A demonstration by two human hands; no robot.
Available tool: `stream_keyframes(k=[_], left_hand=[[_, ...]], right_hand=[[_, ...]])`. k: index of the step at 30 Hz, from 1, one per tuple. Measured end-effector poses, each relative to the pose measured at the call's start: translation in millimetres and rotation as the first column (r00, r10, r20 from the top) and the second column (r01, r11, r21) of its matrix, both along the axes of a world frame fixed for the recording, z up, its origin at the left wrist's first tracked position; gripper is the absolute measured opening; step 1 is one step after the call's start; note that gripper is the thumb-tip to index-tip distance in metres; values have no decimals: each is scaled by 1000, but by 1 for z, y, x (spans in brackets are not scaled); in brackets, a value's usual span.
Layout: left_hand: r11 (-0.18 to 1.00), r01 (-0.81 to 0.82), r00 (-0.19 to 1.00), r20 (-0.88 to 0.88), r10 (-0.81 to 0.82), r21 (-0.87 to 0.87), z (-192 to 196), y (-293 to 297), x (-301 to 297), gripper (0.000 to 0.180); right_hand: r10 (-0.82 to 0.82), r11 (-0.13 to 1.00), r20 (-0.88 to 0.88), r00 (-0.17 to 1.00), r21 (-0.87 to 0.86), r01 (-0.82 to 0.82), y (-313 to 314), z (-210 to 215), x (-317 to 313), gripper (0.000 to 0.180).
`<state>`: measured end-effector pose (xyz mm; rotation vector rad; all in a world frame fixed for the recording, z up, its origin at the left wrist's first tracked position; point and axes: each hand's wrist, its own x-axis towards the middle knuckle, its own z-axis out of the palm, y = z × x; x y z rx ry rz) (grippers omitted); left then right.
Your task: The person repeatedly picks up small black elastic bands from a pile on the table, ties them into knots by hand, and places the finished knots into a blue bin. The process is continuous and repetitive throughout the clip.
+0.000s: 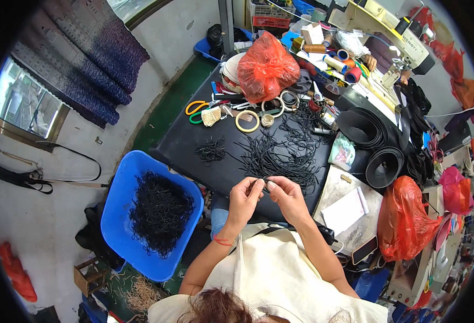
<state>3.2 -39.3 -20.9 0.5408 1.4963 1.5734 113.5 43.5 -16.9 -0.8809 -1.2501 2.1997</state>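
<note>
Above the near edge of the black tabletop [186, 132], my left hand [242, 203] and my right hand [288, 200] meet fingertip to fingertip. Both are closed in a pinch on a short bit of thin black cord [265, 181], mostly covered by the fingers. Just beyond them spreads a large loose pile of black cords [280, 161]. To its left lies a small separate heap of black cord pieces [211, 150]. A blue plastic basin [113, 231] stands lower, left of the table, with a tangled mass of black cords [159, 212] inside.
Scissors [195, 107], tape rolls [247, 121] and a red plastic bag [269, 67] crowd the table's far side. Coiled black strips [362, 128], a notepad [345, 210], a phone [364, 250] and another red bag [406, 220] sit on the right. A sewing machine [409, 46] stands far right.
</note>
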Motion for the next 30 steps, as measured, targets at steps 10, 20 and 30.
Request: stream_keyframes(k=[10, 20, 30], left_hand=[[997, 72, 971, -227, -73, -12, 5, -2, 1, 18], [970, -49, 997, -38, 60, 240, -1, 9, 5, 37], [976, 105, 916, 364, -170, 192, 32, 12, -29, 17]], right_hand=[[-294, 839, 207, 933, 524, 148, 6, 1, -19, 21], [-315, 949, -74, 946, -31, 314, 9, 23, -28, 17], [-254, 941, 37, 967, 239, 238, 11, 41, -23, 26]])
